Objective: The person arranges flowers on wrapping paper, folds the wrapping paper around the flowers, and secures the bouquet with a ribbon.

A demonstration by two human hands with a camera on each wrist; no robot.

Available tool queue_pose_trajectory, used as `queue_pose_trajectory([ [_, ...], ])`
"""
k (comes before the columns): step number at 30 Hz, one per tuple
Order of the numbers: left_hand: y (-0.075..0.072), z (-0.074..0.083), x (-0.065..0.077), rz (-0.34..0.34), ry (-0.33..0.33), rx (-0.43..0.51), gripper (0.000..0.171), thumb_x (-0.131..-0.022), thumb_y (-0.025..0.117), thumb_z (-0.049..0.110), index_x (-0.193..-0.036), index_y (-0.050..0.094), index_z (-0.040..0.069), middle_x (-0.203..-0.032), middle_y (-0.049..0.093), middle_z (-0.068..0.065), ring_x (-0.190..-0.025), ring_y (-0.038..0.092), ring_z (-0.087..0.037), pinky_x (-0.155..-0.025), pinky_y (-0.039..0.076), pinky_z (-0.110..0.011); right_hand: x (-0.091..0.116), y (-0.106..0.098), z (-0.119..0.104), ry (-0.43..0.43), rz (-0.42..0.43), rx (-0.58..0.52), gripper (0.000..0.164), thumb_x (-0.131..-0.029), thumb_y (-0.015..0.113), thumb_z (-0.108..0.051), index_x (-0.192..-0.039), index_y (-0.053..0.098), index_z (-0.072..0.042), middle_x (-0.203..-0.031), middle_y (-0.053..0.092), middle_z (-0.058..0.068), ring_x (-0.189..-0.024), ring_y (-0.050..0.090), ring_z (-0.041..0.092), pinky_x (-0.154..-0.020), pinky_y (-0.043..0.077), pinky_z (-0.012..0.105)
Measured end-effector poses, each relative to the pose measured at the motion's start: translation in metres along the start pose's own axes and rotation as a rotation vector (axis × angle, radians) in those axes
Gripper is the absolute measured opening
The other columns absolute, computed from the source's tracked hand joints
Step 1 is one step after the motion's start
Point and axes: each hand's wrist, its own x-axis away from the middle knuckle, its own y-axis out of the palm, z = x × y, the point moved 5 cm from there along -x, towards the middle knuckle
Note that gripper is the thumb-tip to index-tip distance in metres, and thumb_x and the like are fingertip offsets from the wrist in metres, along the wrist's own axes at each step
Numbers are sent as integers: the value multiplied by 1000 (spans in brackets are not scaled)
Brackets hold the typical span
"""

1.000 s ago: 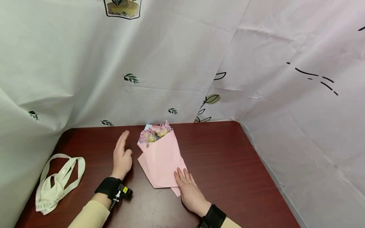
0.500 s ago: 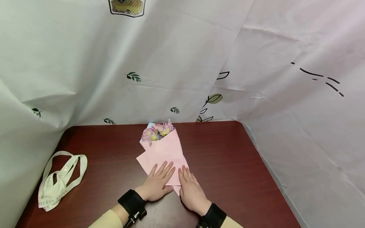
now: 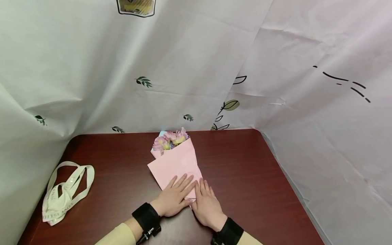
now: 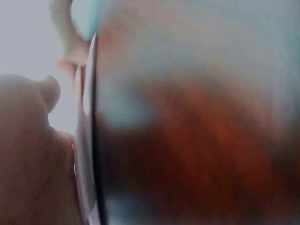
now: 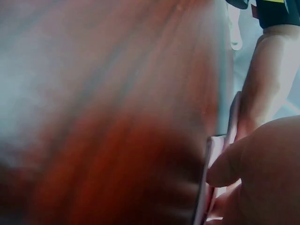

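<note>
On the brown table lies a bouquet wrapped in pink paper (image 3: pixel 176 163), its pink and yellow flowers (image 3: pixel 169 141) showing at the far end. My left hand (image 3: pixel 175 197) rests on the lower part of the wrapping, palm down with fingers straight and spread. Beside it, my right hand (image 3: pixel 208 206) lies flat along the lower right edge of the paper, fingers straight. The two hands nearly meet at the bottom of the bouquet and hide that end. In the right wrist view, the right thumb (image 5: pixel 225 168) touches the paper's edge.
A white ribbon-like strap with printed letters (image 3: pixel 65 194) lies in a loose heap at the table's left. White cloth with leaf prints (image 3: pixel 165 68) hangs behind and beside the dark red-brown table (image 3: pixel 251 183).
My left hand has come from the left of the bouquet down onto its lower wrapping, then slid a little right. The right hand stays on the paper's edge, shifting only slightly.
</note>
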Motion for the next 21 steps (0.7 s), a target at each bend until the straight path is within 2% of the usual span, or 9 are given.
queue_pose_trajectory([
  [2, 8, 0, 1, -41, 36, -3, 72, -114, 30, 60, -170, 32, 15, -177, 23, -5, -164, 14, -29, -127, 11, -56, -3, -3, 0, 0, -34, 14, 65, -102, 56, -23, -157, 44, 10, -166, 36, 31, -155, 33, 45, -120, 35, 60],
  [4, 12, -2, 1, -91, 46, 30, 73, -113, 31, 62, -171, 31, 18, -178, 21, -5, -165, 10, -29, -127, 10, -58, -6, -7, 3, -8, -49, 18, 64, -104, 53, -22, -158, 43, 9, -168, 34, 28, -157, 30, 44, -121, 33, 60],
  [8, -3, 5, -1, -219, 28, 66, 73, -111, 40, 60, -169, 36, 15, -178, 19, -9, -165, 9, -32, -128, 10, -60, -23, -13, 12, -68, -48, 3, 59, -108, 46, -19, -160, 41, 8, -171, 31, 22, -160, 24, 42, -124, 29, 59],
  [11, -16, 13, -2, -280, 17, 69, 75, -111, 44, 59, -167, 38, 10, -178, 19, -11, -164, 10, -34, -128, 11, -60, -38, -14, 18, -118, -57, 33, 55, -110, 44, -19, -159, 43, 7, -170, 34, 21, -159, 27, 42, -124, 29, 59],
  [16, -17, 14, 0, -257, 39, 121, 80, -109, 45, 62, -165, 40, 5, -176, 23, -18, -163, 11, -38, -127, 10, -63, -57, -11, 23, -121, -82, 92, 54, -112, 42, -22, -158, 45, 7, -168, 38, 22, -157, 33, 41, -123, 31, 57],
  [21, -17, 13, 0, -239, 46, 137, 80, -108, 48, 62, -166, 38, 8, -176, 21, -17, -163, 11, -39, -126, 10, -64, -79, -11, 31, -95, -76, 73, 56, -113, 41, -22, -159, 42, 9, -169, 36, 24, -156, 33, 43, -124, 30, 57],
])
